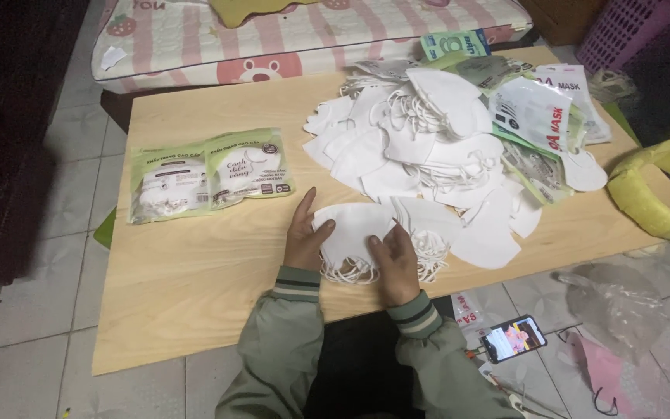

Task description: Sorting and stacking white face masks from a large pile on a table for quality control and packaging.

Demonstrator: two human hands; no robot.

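My left hand (304, 239) and my right hand (395, 262) both rest on a small stack of white face masks (350, 227) lying near the front edge of a low wooden table (195, 279). Fingers of each hand press on the stack's two ends, and its white ear loops (348, 271) spill toward me between my wrists. A large loose heap of white masks (420, 140) spreads across the table just beyond and to the right of my hands.
Two green-and-clear filled mask packets (209, 174) lie at the table's left. Empty packets (540, 116) sit at the far right. A yellow padded object (653, 194), a phone (513, 338), a clear plastic bag (614, 302) and a pink-striped mattress (273, 39) surround the table.
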